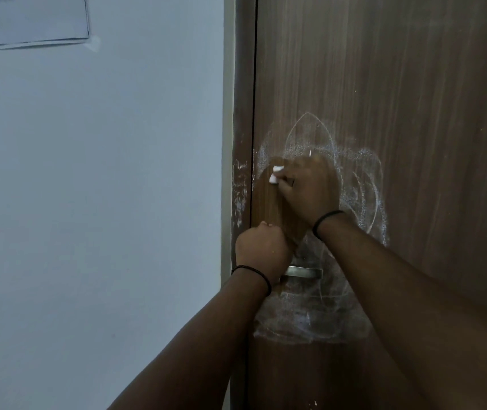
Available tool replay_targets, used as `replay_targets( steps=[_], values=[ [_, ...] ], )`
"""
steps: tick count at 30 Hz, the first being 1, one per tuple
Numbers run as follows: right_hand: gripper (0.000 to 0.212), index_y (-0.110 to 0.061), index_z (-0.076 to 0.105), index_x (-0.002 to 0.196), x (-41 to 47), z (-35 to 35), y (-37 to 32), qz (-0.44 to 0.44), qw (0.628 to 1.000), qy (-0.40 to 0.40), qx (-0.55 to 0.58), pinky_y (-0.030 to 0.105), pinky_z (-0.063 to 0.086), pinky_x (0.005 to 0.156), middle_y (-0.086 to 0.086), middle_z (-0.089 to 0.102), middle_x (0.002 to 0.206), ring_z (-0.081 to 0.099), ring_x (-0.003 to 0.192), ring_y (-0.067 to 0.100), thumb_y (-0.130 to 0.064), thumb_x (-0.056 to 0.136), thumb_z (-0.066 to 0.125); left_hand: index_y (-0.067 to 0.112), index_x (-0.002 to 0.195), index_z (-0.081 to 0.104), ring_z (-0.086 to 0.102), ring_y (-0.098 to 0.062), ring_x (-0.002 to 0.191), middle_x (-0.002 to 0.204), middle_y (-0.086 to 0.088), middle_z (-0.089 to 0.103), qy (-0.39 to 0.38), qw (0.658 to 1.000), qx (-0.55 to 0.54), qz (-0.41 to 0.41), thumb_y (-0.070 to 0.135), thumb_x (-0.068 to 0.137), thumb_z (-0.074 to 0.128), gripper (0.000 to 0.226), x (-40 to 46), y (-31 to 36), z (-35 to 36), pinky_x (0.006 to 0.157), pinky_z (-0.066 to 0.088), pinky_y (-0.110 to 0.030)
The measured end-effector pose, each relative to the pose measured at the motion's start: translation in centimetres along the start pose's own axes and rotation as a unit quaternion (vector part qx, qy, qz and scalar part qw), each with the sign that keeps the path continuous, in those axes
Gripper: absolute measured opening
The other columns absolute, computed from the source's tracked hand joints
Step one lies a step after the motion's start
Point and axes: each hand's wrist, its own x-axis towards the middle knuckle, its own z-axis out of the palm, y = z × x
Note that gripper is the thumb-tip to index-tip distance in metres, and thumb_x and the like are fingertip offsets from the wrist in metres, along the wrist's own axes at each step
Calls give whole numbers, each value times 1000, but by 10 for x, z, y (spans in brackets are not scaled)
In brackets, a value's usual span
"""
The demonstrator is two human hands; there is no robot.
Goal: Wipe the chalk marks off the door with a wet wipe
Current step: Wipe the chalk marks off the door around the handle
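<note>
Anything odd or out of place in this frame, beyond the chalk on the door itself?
Yes: chalk smears also streak the door frame, outside the patch the right hand is wiping with the wipe. The paper on the wall hangs slightly askew. Nothing looks damaged.

Two bare arms reach up and forward.

The right hand (pixel 307 190) is higher, fingers curled tight around something small and white, a thin black band on its wrist. The left hand (pixel 261 247) sits lower – a closed fist, with a black band too.
</note>
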Motion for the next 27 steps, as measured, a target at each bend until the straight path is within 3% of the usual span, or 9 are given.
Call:
replay_targets(
  steps=[2, 7, 10, 12, 14, 17, 20, 23, 27],
  values=[
    [18, -28, 78, 95, 20, -1, -9, -14, 1000, -2, -2, 38, 41, 82, -5, 73, 92, 54, 92, 22, -34, 94, 61, 14, 79, 65, 64, -26, 69, 86, -6, 65, 1, 1000, 7, -1, 24, 84, 54, 16, 0, 0, 2, 54, 37, -27],
    [15, -32, 79, 91, 15, 6, -27, -128, 986, -110, -5, 34, 30, 81, -11, 72, 98, 52, 100, 20, -39, 91, 66, 13, 105, 65, 64, -25, 75, 99, -5, 66, 6, 999, 24, 26, 25, 89, 47, 27, -9, -7, -1, 58, 31, -28],
    [17, -30, 79, 93, 10, -2, -10, -116, 990, -80, -2, 33, 32, 81, -10, 73, 95, 55, 97, 20, -40, 90, 66, 15, 129, 56, 66, -24, 93, 131, -6, 60, -8, 998, 42, 36, 30, 93, 45, 41, -10, -10, -4, 65, 34, -29],
    [19, -28, 78, 98, 19, -3, -5, -81, 996, -31, -18, 34, 38, 81, -6, 74, 96, 57, 94, 21, -37, 93, 62, 15, 136, 50, 66, -24, 99, 141, -6, 53, -24, 998, 48, 31, 33, 96, 42, 45, -10, -9, -6, 69, 38, -30],
    [20, -26, 78, 100, 31, -1, -11, -62, 998, -1, -26, 34, 38, 80, -4, 73, 97, 56, 95, 24, -34, 95, 60, 14, 136, 51, 66, -24, 99, 139, -7, 55, -29, 998, 50, 26, 32, 97, 39, 44, -9, -6, -8, 69, 38, -30],
    [22, -25, 78, 98, 30, 6, -26, -96, 994, -50, 5, 39, 40, 87, -3, 71, 103, 54, 102, 24, -28, 97, 56, 14, 127, 56, 66, -24, 87, 121, -7, 64, -18, 998, 55, 24, 30, 97, 39, 38, -11, -5, -10, 63, 35, -29],
    [12, -22, 79, 89, 9, 6, -21, -139, 989, -56, -1, 40, 39, 82, -1, 71, 95, 57, 96, 26, -19, 90, 67, 15, 121, 60, 66, -24, 81, 108, -6, 67, -11, 998, 61, 27, 26, 95, 41, 34, -12, -7, -11, 60, 32, -28],
    [7, -10, 78, 82, -1, -2, 0, -121, 992, 15, 23, 43, 53, 76, 7, 73, 90, 64, 90, 32, -6, 83, 72, 13, 121, 62, 66, -25, 83, 115, -8, 67, -17, 997, 62, 33, 27, 94, 42, 36, -10, -6, -10, 62, 35, -28],
    [15, -1, 75, 99, 14, -12, 7, -85, 996, 31, 1, 47, 57, 83, 15, 72, 108, 66, 105, 35, -4, 89, 65, 15, 117, 63, 64, -23, 93, 124, -5, 64, 4, 997, 63, 49, 25, 89, 44, 36, -13, -11, -1, 76, 43, -31]
  ],
)
